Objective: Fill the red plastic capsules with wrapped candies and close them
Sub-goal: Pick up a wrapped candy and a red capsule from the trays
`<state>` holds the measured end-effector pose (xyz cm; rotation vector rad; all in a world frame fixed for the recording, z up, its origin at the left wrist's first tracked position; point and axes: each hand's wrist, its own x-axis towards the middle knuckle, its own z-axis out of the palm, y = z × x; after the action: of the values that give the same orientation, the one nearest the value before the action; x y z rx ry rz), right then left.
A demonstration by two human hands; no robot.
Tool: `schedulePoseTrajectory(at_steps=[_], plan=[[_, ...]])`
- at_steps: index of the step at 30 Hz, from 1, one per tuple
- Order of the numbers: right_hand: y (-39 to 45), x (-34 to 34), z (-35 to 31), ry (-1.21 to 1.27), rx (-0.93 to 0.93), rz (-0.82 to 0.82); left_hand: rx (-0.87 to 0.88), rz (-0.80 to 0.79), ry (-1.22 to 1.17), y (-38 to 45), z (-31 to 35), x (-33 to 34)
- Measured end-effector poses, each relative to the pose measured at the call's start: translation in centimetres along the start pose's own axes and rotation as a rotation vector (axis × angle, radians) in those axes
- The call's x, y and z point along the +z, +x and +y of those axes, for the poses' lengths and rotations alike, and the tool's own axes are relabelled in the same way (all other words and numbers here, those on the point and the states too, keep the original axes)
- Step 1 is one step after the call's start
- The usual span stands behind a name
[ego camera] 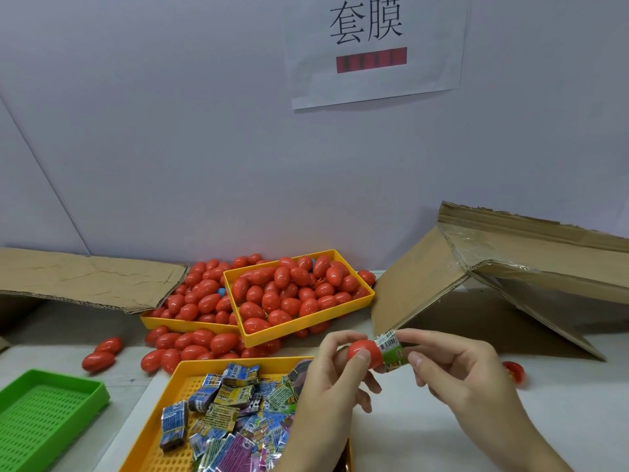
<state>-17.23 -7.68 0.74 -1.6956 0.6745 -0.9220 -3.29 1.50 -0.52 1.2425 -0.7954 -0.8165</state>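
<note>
two hands (335,376) (466,369) hold one capsule half (362,352), one candy (391,349).

Candy tray (177,386) cut by bottom edge at 6 o'clock. Green tray (51,413) cut at 8 o'clock corner. Cardboard box (510,267) runs off at 3 o'clock. Wrapper print too small to read. Sign (374,49) red strip blurred.

A single head-worn wide-angle camera is looking forward and down across the tabletop (425,403), sitting close above the left hand (335,379) and right hand (459,373) at lower centre. It is facing a pale wall (170,114) bearing a paper sign (374,49), with straight edges bending near the frame's borders.
</note>
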Motion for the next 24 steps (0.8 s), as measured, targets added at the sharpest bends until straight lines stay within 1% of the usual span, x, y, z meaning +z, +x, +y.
schedulePoseTrajectory(at_steps=[4,12,17,24], plan=[[0.02,0.13,-0.01,-0.021,-0.003,0.002,0.073,0.03,0.141,-0.11,-0.07,0.11],[-0.04,0.41,-0.35,-0.007,-0.049,0.042,0.173,0.069,0.215,-0.01,-0.22,-0.06],[-0.07,0.39,-0.54,0.015,-0.077,0.077,0.175,0.065,0.274,-0.11,-0.42,-0.06],[0.05,0.28,-0.1,-0.025,-0.094,0.059,0.202,0.076,0.364,-0.08,-0.52,-0.05]])
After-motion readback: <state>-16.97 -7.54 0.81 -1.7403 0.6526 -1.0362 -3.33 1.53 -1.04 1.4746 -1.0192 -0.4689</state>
